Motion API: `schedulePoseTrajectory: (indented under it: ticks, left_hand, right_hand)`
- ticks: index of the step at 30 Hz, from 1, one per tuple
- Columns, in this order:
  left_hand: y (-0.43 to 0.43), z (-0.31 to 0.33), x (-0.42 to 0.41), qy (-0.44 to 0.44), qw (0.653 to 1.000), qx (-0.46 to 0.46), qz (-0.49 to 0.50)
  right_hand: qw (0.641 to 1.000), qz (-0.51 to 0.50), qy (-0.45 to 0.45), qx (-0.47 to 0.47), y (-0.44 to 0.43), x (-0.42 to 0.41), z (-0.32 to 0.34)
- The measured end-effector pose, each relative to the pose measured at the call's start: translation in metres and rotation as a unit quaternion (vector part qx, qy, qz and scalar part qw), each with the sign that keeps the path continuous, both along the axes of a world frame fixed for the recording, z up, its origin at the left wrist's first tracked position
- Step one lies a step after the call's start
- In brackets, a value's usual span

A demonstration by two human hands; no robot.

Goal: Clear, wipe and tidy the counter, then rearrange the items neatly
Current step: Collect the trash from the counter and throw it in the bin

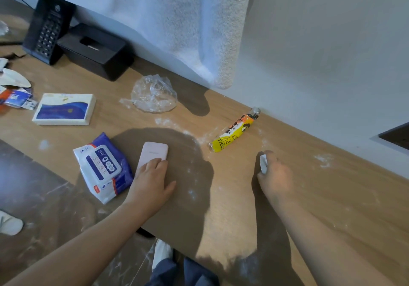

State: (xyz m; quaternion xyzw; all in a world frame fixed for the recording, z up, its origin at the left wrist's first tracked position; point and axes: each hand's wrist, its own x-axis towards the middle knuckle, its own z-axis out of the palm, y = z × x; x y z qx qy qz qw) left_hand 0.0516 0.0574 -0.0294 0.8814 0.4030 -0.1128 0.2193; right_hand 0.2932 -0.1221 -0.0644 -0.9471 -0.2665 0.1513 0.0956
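WIPING UNDER WAY: A person leans over a powder-dusted wooden counter. The right hand is at about four o'clock in the view, its fingers curled around a small white wipe pressed to the surface. The left hand rests with relaxed fingers and thumb spread on the near end of a pink device near the centre.

The wiping looks barely begun. White powder lies at three o'clock of the wipe. More trails off at eleven o'clock, past a yellow packet towards a crumpled plastic bag near twelve o'clock. A pack of wet wipes lies just beside the device at its nine o'clock, and a blue-and-white box sits at ten o'clock.

To wipe well, overlapping strokes drawn towards the body would probably gather the powder rather than push it against the wall. The packet, bag and device should be lifted aside first so no patch is missed, and so small a wad will likely need refolding as it fills.
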Motion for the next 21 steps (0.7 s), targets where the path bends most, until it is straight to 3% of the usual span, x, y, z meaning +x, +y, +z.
schedulePoseTrajectory:
  ticks: [10,21]
  left_hand:
    - [0.002,-0.004,0.057,-0.041,0.998,-0.022,-0.033]
    - [0.007,-0.01,0.169,-0.043,0.995,-0.03,-0.087]
  right_hand:
    - [0.991,-0.043,0.06,0.112,-0.007,-0.009,0.007]
    - [0.972,-0.109,0.133,0.16,-0.024,-0.009,0.023]
